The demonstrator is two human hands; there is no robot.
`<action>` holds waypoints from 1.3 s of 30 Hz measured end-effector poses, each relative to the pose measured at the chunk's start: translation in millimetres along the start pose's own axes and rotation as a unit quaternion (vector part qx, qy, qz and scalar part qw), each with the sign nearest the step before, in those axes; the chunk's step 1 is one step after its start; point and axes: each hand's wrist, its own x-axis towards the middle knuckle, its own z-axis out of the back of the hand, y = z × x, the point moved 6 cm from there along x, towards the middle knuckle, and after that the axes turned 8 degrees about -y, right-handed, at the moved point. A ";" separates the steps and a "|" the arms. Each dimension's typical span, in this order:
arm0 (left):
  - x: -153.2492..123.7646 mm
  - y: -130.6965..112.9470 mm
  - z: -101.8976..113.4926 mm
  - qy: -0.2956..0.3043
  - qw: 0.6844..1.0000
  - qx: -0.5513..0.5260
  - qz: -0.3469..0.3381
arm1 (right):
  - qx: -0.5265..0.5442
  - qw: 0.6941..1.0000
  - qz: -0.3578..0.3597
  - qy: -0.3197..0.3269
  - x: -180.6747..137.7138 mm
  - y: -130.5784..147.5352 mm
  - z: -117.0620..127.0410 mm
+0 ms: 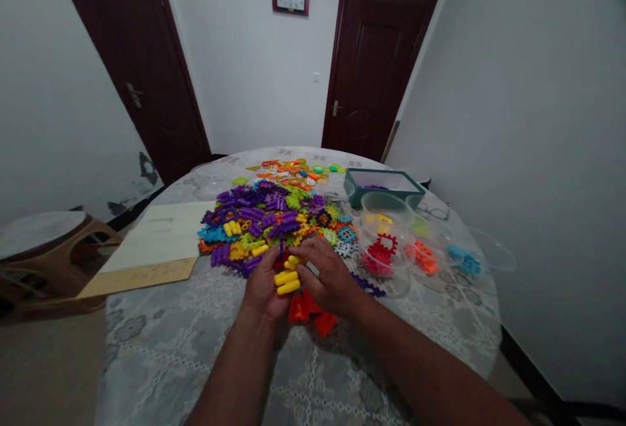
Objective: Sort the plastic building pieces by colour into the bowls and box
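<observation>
Over the near side of the table, my left hand point(267, 288) is closed around some yellow plastic building pieces point(287, 281) that look like joined rods. My right hand point(328, 273) pinches another yellow building piece point(293, 261) just above them, its fingertips partly hiding it. Below my hands lie orange-red plastic pieces point(313, 312) on the tablecloth. Directly beyond spreads a large pile of mixed toy pieces point(264, 211), mostly purple, with blue, yellow and green among them. A few dark purple pieces point(369, 284) lie right of my right wrist.
Clear plastic tubs point(386, 217) on the right hold red and yellow pieces; others hold orange pieces point(423, 258) and blue pieces point(464, 260). Behind them stands a green-rimmed box point(384, 181), with glasses point(435, 211) beside it. Paper point(161, 233) and cardboard point(141, 277) overhang the left edge.
</observation>
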 end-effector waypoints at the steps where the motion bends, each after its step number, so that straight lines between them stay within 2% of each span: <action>1: -0.1 -0.2 -0.1 0.003 1.000 0.001 -0.001 | -0.002 1.000 -0.002 0.003 1.3 1.9 2.4; 5: -1.4 -1.4 1.2 0.007 1.000 0.003 -0.009 | -0.033 0.998 -0.049 -0.021 9.9 5.9 27.1; 7: -4.0 -0.8 1.8 0.006 1.000 -0.002 -0.004 | -0.077 0.992 -0.094 -0.045 14.7 -1.3 51.7; 10: -7.5 0.0 3.4 -0.006 1.000 -0.011 -0.004 | -0.166 0.972 -0.151 -0.075 22.6 -30.7 98.2; 14: -7.6 -0.6 5.0 -0.013 0.999 -0.029 -0.018 | -0.339 0.925 -0.128 -0.111 36.8 -84.5 155.0; 16: -6.6 -0.2 6.3 -0.015 0.999 -0.033 -0.020 | -0.404 0.899 -0.111 -0.125 41.7 -104.3 172.3; 18: -5.6 0.5 7.8 -0.015 0.999 -0.030 -0.021 | -0.430 0.888 -0.091 -0.137 43.9 -109.4 177.9; 20: -4.4 2.2 8.8 -0.009 1.000 -0.020 -0.016 | -0.413 0.895 -0.074 -0.149 42.2 -97.5 170.1; 22: -3.2 3.8 9.0 -0.002 1.000 -0.013 -0.013 | -0.344 0.926 -0.074 -0.137 36.0 -73.3 147.9; 24: -2.2 4.0 8.1 0.007 1.000 -0.018 -0.019 | -0.234 0.966 -0.074 -0.078 26.1 -41.1 111.7; 26: -1.3 4.0 7.3 0.007 0.999 -0.027 -0.023 | -0.136 0.990 -0.038 0.015 12.9 -3.7 69.0; 28: -0.5 5.0 7.4 -0.003 0.999 -0.037 -0.017 | -0.088 0.992 0.010 0.089 -1.2 27.4 33.1; 30: 0.3 6.9 8.1 -0.015 0.999 -0.041 -0.005 | -0.089 0.987 0.045 0.128 -12.1 43.5 9.1; 34: 0.9 8.5 8.5 -0.021 0.999 -0.044 -0.003 | -0.112 0.983 0.054 0.134 -20.1 40.0 -7.3; 39: -1.2 10.6 5.0 -0.017 0.999 -0.051 0.007 | -0.077 0.988 0.053 0.126 -22.0 36.7 -2.1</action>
